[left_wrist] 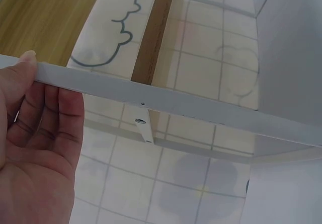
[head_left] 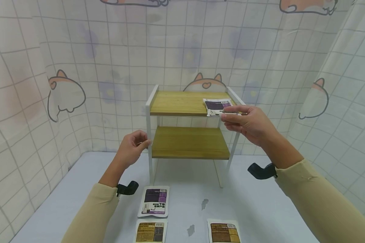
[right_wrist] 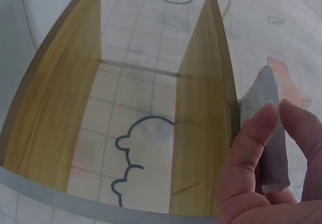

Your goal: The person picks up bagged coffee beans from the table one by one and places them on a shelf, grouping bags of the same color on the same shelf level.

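A two-tier shelf rack (head_left: 179,103) with wooden boards and a white frame stands in the middle of the head view. My left hand (head_left: 130,148) grips its left front post (left_wrist: 110,85), thumb on one side and fingers curled behind. At the right end of the top board, my right hand (head_left: 251,125) pinches the edge of a purple-and-white packet (head_left: 215,105). The right wrist view has this packet (right_wrist: 274,148) edge-on between thumb and fingers, beside the top board (right_wrist: 209,83). Whether a second packet lies beneath it, I cannot tell.
On the white table (head_left: 188,202) lies another purple-and-white packet (head_left: 154,201) in front of the rack. Two brown-and-yellow packets (head_left: 150,232) (head_left: 224,232) lie nearer, cut off by the frame's bottom edge. A checked curtain (head_left: 127,50) with cartoon animals surrounds the table.
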### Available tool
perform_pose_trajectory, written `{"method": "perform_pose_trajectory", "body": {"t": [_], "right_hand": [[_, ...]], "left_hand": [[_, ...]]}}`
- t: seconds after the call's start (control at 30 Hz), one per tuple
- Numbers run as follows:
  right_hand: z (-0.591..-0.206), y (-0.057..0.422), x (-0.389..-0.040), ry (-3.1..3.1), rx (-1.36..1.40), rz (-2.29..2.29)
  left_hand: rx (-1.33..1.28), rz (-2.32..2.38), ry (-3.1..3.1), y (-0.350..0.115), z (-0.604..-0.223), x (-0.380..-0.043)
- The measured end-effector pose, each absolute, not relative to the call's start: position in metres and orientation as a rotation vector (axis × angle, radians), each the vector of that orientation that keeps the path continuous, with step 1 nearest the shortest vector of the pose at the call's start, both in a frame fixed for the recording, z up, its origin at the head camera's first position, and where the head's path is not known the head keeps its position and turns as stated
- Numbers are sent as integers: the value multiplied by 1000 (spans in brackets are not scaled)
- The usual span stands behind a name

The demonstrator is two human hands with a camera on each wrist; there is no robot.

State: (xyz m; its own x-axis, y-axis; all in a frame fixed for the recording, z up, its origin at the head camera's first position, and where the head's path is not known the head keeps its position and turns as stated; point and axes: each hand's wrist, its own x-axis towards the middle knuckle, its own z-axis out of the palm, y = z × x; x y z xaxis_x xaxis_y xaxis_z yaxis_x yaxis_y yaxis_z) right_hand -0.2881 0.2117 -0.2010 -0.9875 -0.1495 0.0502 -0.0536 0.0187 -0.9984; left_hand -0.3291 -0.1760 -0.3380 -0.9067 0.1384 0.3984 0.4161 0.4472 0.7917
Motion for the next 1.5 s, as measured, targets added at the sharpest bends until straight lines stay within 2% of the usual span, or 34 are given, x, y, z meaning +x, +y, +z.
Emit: {"method": "perform_pose_trajectory", "body": {"t": [1.5], "right_hand": [[-198, 217, -289, 1999, -236, -2250]], "left_hand": [[-468, -1412, -2449, -175, -337, -328]]}}
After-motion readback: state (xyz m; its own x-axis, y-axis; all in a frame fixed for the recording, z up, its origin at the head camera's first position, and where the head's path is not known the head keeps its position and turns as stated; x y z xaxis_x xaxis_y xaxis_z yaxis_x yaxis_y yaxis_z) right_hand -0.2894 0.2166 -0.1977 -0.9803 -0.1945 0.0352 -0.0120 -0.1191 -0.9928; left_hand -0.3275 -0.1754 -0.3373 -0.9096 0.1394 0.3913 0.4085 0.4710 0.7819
